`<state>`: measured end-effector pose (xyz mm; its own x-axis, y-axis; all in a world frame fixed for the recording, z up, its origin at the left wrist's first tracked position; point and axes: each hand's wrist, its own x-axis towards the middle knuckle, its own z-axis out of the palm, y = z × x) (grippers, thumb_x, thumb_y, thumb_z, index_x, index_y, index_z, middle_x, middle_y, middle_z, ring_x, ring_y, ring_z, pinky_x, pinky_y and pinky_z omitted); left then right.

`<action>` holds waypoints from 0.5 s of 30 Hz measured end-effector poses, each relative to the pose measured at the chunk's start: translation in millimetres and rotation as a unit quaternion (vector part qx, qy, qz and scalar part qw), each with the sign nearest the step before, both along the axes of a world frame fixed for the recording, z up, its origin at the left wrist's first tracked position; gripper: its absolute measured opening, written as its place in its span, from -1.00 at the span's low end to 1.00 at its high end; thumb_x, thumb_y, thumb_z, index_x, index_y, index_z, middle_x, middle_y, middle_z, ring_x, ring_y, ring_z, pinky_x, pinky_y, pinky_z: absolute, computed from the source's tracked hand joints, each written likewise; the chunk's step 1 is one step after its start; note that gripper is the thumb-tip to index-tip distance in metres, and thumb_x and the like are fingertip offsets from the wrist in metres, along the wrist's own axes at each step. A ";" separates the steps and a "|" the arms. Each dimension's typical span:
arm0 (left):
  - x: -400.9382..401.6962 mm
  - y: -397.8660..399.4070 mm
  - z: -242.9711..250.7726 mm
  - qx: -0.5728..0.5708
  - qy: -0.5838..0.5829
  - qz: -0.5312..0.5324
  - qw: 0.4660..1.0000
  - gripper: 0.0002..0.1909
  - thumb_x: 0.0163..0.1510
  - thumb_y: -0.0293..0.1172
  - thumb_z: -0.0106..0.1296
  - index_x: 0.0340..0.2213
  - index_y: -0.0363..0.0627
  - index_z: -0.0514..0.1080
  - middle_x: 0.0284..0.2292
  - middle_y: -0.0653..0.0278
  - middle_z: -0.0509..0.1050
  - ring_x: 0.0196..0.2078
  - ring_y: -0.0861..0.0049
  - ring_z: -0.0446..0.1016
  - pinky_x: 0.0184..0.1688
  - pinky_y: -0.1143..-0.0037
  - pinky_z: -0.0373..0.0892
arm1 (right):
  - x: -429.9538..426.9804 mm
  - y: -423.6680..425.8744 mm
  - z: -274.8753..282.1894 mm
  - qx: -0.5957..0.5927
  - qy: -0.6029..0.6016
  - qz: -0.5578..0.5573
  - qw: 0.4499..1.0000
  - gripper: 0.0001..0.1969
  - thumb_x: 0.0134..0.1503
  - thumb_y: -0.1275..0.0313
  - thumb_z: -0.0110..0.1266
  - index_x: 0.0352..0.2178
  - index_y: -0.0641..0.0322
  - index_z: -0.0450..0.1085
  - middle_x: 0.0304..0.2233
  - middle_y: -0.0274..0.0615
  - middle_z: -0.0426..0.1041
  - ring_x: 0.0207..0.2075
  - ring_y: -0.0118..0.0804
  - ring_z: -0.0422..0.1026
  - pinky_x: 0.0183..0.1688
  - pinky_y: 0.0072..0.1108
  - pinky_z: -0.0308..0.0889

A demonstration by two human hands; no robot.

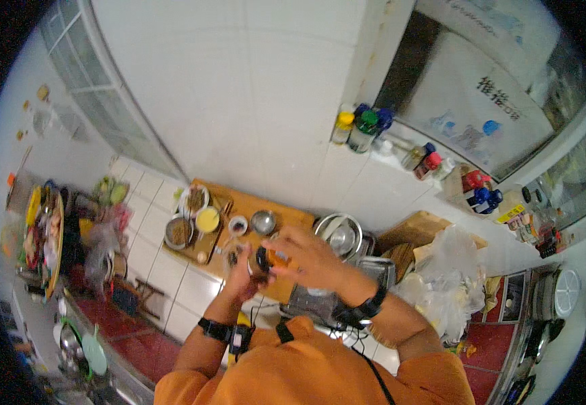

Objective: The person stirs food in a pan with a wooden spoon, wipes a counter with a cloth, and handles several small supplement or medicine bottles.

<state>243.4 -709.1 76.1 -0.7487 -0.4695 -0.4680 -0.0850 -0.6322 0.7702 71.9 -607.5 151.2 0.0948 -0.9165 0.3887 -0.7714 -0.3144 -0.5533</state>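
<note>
Over the wooden table (282, 215), my left hand (241, 277) is closed round a small jar or bottle with a dark top (261, 259). My right hand (305, 255) is beside that top, fingers spread and curved; whether they touch it is unclear. A clear container (230, 253) shows just left of my left hand, partly hidden. Behind my hands stand a small white bowl with dark contents (238, 226) and a metal bowl (263, 221). On a wooden tray (202, 256) are a bowl of yellow liquid (207, 219), a bowl of brown food (178, 232) and a plate of food (195, 198).
Metal bowls (341, 235) and a dark tray (313, 304) lie right of my hands. Plastic bags (442, 283) and cutting boards (414, 228) are farther right. Bottles (364, 131) line the window ledge. A wooden stool (148, 298) stands on the floor at left.
</note>
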 end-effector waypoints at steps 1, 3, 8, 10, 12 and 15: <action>6.1 -5.0 -9.0 0.103 0.016 0.064 0.992 -0.47 0.11 0.18 -0.39 -0.30 -0.04 0.31 -0.53 0.34 0.44 -0.61 0.58 0.41 -0.72 0.63 0.17 | -3.3 3.9 12.8 -0.007 -0.006 0.006 1.000 -0.29 -0.20 0.29 0.25 0.03 0.10 0.16 -0.10 -0.02 0.25 -0.08 -0.04 0.27 -0.19 -0.42 0.26; 8.6 -6.6 14.2 0.060 -0.042 0.146 0.987 -0.46 0.11 0.18 -0.38 -0.27 -0.05 0.30 -0.51 0.32 0.45 -0.59 0.57 0.43 -0.71 0.63 0.17 | -10.4 9.9 16.9 -0.032 -0.068 -0.064 0.995 -0.37 -0.13 0.28 0.20 0.01 0.09 0.17 -0.14 -0.02 0.29 -0.12 -0.03 0.32 -0.22 -0.40 0.27; 44.5 -10.7 1.3 -0.058 -0.043 0.115 0.991 -0.51 0.12 0.14 -0.35 -0.16 0.04 0.30 -0.43 0.35 0.46 -0.52 0.59 0.43 -0.64 0.63 0.19 | 39.3 -13.1 30.5 0.227 -0.032 -0.087 0.970 -0.52 -0.04 0.25 0.13 -0.09 0.16 0.21 -0.23 -0.03 0.34 -0.25 -0.12 0.40 -0.28 -0.41 0.31; 53.8 -3.2 22.8 0.060 -0.083 0.215 0.971 -0.50 0.12 0.14 -0.36 -0.19 0.05 0.33 -0.46 0.36 0.47 -0.55 0.59 0.41 -0.64 0.63 0.18 | 39.5 -17.4 25.9 0.036 -0.032 -0.065 0.997 -0.60 -0.03 0.24 0.10 -0.18 0.16 0.24 -0.30 -0.11 0.35 -0.35 -0.27 0.41 -0.39 -0.48 0.33; 81.9 -10.0 4.7 0.055 -0.012 0.149 0.987 -0.44 0.08 0.23 -0.38 -0.24 0.04 0.35 -0.53 0.38 0.45 -0.61 0.61 0.37 -0.71 0.67 0.13 | 27.4 -23.3 42.6 0.044 -0.258 -0.045 0.964 -0.62 -0.03 0.26 0.10 -0.20 0.16 0.25 -0.31 -0.15 0.34 -0.36 -0.30 0.40 -0.41 -0.54 0.33; 78.7 -3.1 12.6 0.107 0.032 0.168 0.980 -0.39 0.04 0.29 -0.39 -0.31 0.00 0.36 -0.59 0.36 0.44 -0.63 0.54 0.41 -0.79 0.67 0.17 | 2.5 -15.6 6.4 0.135 -0.561 0.043 0.816 -0.63 -0.04 0.29 0.12 -0.21 0.18 0.26 -0.30 -0.21 0.33 -0.38 -0.36 0.39 -0.43 -0.62 0.34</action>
<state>322.1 -712.2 88.7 -0.6000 -0.5908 -0.5394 0.1990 -0.7633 0.6147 74.4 -623.1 157.6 -0.1141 -0.9916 0.0607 0.2852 -0.0912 -0.9541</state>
